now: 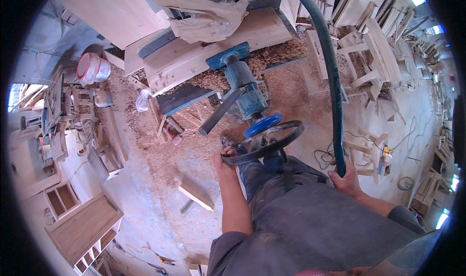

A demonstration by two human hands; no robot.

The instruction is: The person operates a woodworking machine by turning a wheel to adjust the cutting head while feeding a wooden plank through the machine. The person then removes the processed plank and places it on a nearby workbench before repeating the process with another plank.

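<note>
Smooth dark metal handwheel (259, 153), glossy blue wheel (264, 126), scuffed blue-painted metal cylinder (241, 77), smooth rubbery hose (331, 77), matt pale wooden board (174, 69), rough wood shavings (274, 55) along its lower edge, creased plastic sheet (211, 25)

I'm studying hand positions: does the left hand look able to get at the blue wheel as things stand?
Probably yes, after letting go: the left hand holds the rim of the black wheel, and the blue wheel sits close by, its left edge uncovered.
</note>
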